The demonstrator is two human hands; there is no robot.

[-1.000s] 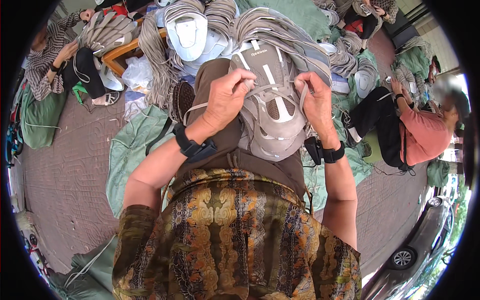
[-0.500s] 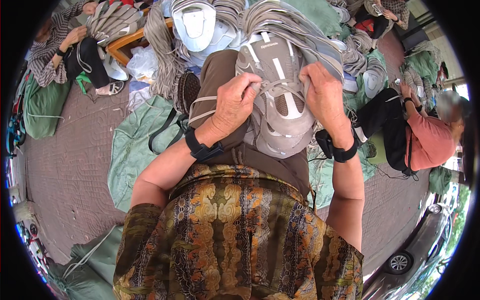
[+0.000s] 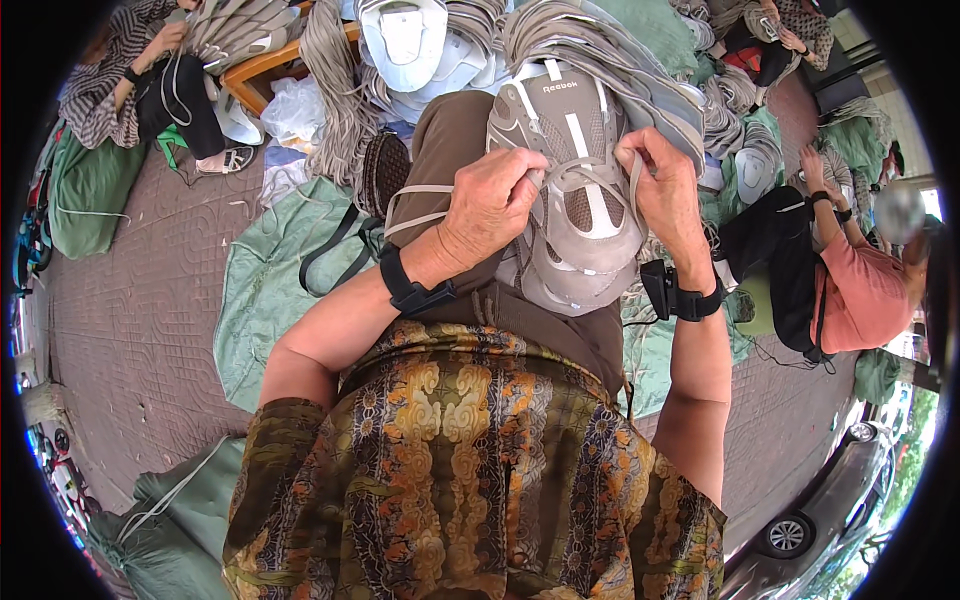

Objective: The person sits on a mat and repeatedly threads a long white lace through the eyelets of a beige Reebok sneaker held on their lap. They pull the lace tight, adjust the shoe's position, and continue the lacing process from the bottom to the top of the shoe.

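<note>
A grey-brown shoe upper point(image 3: 590, 255) with white stripes rests on my lap, its toe end toward me and its tongue pointing away. A flat grey shoelace point(image 3: 570, 172) crosses over its front. My left hand point(image 3: 495, 190) pinches one end of the lace at the left side of the upper, and the loose tail point(image 3: 420, 190) trails left over my thigh. My right hand point(image 3: 660, 185) is closed on the lace at the right side. Beyond the upper fans a stack of similar grey uppers point(image 3: 610, 45).
Hanks of grey laces point(image 3: 335, 100) hang beside a wooden stool point(image 3: 245, 82) at the far left. Pale blue-white shoe pieces point(image 3: 402, 40) lie ahead. Green sacking point(image 3: 265, 290) spreads under me. A person in a pink top point(image 3: 865, 280) sits at the right; others work farther off.
My hands have drawn slightly farther apart with the lace between them. The view has shifted a little, so the upper and both hands sit slightly farther right.
</note>
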